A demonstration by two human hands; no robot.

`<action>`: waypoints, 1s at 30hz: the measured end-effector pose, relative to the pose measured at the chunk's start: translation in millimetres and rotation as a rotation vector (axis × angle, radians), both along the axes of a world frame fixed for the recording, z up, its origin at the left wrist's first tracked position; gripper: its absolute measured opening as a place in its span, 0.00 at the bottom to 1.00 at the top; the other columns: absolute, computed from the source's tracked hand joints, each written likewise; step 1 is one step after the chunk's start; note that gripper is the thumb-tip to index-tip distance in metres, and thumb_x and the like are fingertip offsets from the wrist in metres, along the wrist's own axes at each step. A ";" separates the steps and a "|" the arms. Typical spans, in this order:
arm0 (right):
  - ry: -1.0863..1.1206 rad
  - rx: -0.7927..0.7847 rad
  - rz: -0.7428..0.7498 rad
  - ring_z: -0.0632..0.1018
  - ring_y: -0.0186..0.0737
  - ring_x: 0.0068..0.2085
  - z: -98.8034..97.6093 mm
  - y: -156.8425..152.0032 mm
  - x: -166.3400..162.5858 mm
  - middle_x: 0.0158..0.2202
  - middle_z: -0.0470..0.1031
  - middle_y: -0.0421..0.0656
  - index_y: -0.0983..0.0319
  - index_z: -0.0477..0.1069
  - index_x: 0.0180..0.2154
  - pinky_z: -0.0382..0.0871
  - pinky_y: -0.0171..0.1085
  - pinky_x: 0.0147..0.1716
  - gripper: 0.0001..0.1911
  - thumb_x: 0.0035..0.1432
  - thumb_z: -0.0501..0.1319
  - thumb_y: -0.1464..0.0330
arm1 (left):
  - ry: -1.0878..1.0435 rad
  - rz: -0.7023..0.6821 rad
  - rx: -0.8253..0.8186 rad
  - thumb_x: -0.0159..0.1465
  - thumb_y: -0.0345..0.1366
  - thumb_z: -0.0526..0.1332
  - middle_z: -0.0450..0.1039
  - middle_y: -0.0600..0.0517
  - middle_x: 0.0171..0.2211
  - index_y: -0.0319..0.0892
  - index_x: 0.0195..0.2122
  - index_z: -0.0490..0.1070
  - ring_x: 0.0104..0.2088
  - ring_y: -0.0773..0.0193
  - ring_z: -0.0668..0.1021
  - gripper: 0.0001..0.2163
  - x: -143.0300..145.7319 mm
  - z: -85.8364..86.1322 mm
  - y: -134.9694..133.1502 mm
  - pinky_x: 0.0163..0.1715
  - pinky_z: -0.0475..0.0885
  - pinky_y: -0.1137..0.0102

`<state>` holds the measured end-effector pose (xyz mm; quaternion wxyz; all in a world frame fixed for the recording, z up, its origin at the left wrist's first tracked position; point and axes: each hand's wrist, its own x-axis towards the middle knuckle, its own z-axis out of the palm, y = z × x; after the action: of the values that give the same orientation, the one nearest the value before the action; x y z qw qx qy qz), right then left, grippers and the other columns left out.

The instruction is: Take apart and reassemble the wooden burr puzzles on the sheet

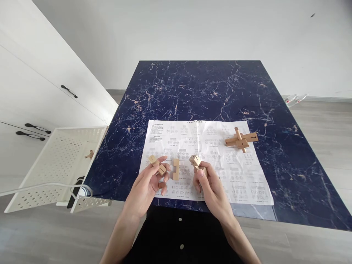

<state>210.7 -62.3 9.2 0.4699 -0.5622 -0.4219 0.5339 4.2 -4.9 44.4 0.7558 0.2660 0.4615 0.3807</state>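
Observation:
Over the near part of a printed instruction sheet (214,146), my left hand (145,187) holds a notched wooden puzzle piece (161,169) between thumb and fingers. A dark mark shows on its near end. My right hand (213,187) grips another wooden puzzle piece (195,160), whose raised end bears a "3"; fingers cover its lower part. Between the hands, a third notched wooden piece (176,172) lies on the sheet, touched by neither. Farther right, an interlocked wooden puzzle (242,139) of crossed bars rests across the sheet's right edge.
The sheet lies on a dark blue marbled table (187,88). At the left stands a white perforated cart (52,157) with a small wooden object (89,154) in it. White cabinets (41,73) rise behind it. Clear plastic items (295,99) sit near the right wall.

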 end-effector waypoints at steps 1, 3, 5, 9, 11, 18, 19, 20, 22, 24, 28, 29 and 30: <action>0.007 0.005 0.004 0.64 0.38 0.26 -1.0 -0.4 -0.4 0.28 0.61 0.35 0.55 0.68 0.56 0.63 0.36 0.23 0.20 0.79 0.53 0.48 | 0.019 -0.019 0.012 0.72 0.45 0.69 0.74 0.49 0.42 0.43 0.61 0.79 0.32 0.67 0.73 0.19 -0.6 -1.3 -0.4 0.23 0.71 0.74; 0.024 0.025 0.016 0.68 0.39 0.28 -2.9 -0.3 -1.4 0.30 0.64 0.36 0.55 0.67 0.60 0.67 0.37 0.26 0.20 0.80 0.53 0.50 | 0.058 -0.052 0.048 0.73 0.45 0.70 0.74 0.49 0.41 0.45 0.63 0.78 0.32 0.68 0.71 0.20 -1.4 -4.3 -1.8 0.27 0.70 0.72; 0.059 0.048 0.027 0.71 0.38 0.29 -3.9 0.6 -2.3 0.35 0.72 0.39 0.54 0.66 0.63 0.72 0.39 0.28 0.20 0.80 0.54 0.52 | 0.097 -0.090 0.104 0.74 0.46 0.69 0.75 0.49 0.42 0.45 0.65 0.76 0.31 0.69 0.70 0.21 -1.4 -7.4 -3.2 0.30 0.69 0.70; 0.131 0.079 0.046 0.76 0.35 0.27 -2.5 2.7 -2.7 0.49 0.80 0.45 0.54 0.67 0.59 0.74 0.38 0.27 0.16 0.80 0.56 0.54 | 0.173 -0.257 0.220 0.77 0.51 0.63 0.78 0.48 0.44 0.46 0.68 0.71 0.27 0.70 0.70 0.23 2.3 -10.1 -5.2 0.31 0.68 0.68; 0.090 0.087 0.057 0.76 0.36 0.27 -1.3 2.9 -2.1 0.43 0.82 0.44 0.55 0.70 0.55 0.73 0.38 0.27 0.14 0.79 0.58 0.55 | 0.203 -0.342 0.260 0.78 0.52 0.60 0.79 0.48 0.43 0.45 0.69 0.68 0.26 0.69 0.72 0.24 5.3 -10.2 -6.1 0.31 0.71 0.68; -0.234 0.158 0.077 0.79 0.43 0.32 -3.1 1.4 -2.2 0.35 0.80 0.42 0.55 0.76 0.58 0.75 0.42 0.34 0.15 0.78 0.58 0.59 | 0.206 -0.406 0.332 0.78 0.52 0.59 0.78 0.52 0.35 0.45 0.73 0.62 0.22 0.70 0.71 0.27 5.5 -18.4 -11.0 0.28 0.71 0.70; -0.229 0.165 0.078 0.79 0.42 0.32 -3.6 1.0 -2.9 0.35 0.80 0.42 0.55 0.74 0.58 0.76 0.41 0.34 0.14 0.79 0.58 0.59 | 0.199 -0.416 0.334 0.79 0.52 0.59 0.79 0.51 0.36 0.45 0.74 0.61 0.22 0.70 0.71 0.28 4.3 -19.9 -11.6 0.27 0.72 0.71; -0.216 0.171 0.076 0.79 0.42 0.32 -3.9 0.7 -3.6 0.34 0.80 0.41 0.55 0.73 0.57 0.76 0.40 0.33 0.13 0.78 0.58 0.60 | 0.195 -0.425 0.334 0.79 0.51 0.59 0.79 0.51 0.37 0.46 0.75 0.59 0.22 0.70 0.72 0.28 3.1 -21.1 -12.1 0.27 0.72 0.71; -0.185 0.185 0.079 0.80 0.40 0.31 -3.8 0.3 -5.0 0.33 0.80 0.39 0.55 0.71 0.55 0.76 0.38 0.32 0.10 0.78 0.59 0.60 | 0.196 -0.450 0.327 0.79 0.51 0.59 0.80 0.50 0.38 0.47 0.77 0.55 0.22 0.71 0.73 0.30 1.1 -23.1 -12.9 0.27 0.72 0.72; -0.172 0.204 0.098 0.80 0.39 0.30 -2.9 0.2 -6.3 0.32 0.80 0.38 0.55 0.71 0.53 0.76 0.37 0.32 0.08 0.78 0.60 0.61 | 0.198 -0.475 0.321 0.79 0.51 0.60 0.80 0.51 0.39 0.48 0.78 0.52 0.23 0.71 0.74 0.32 -0.1 -24.6 -13.3 0.26 0.73 0.73; -0.161 0.223 0.124 0.79 0.38 0.29 -1.3 0.1 -8.0 0.30 0.79 0.36 0.55 0.70 0.52 0.76 0.36 0.32 0.07 0.78 0.60 0.61 | 0.200 -0.508 0.317 0.78 0.51 0.61 0.78 0.53 0.38 0.50 0.79 0.51 0.23 0.72 0.75 0.33 -0.6 -25.9 -13.9 0.25 0.73 0.75; -0.158 0.221 0.124 0.79 0.38 0.29 -1.3 0.0 -8.2 0.30 0.79 0.36 0.55 0.70 0.52 0.75 0.36 0.31 0.07 0.79 0.60 0.61 | 0.201 -0.511 0.315 0.78 0.51 0.61 0.78 0.53 0.38 0.50 0.79 0.50 0.22 0.73 0.75 0.33 -0.5 -25.9 -14.2 0.25 0.74 0.75; -0.155 0.215 0.123 0.79 0.38 0.29 -1.3 -0.2 -8.2 0.30 0.79 0.36 0.55 0.70 0.52 0.75 0.36 0.31 0.07 0.79 0.60 0.61 | 0.203 -0.512 0.314 0.78 0.51 0.62 0.78 0.53 0.38 0.50 0.79 0.50 0.22 0.73 0.75 0.34 -0.3 -25.7 -14.5 0.25 0.74 0.75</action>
<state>202.4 -62.5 7.8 0.4598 -0.5213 -0.5454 0.4683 3.8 -19.4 18.7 0.7270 0.5235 0.3882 0.2161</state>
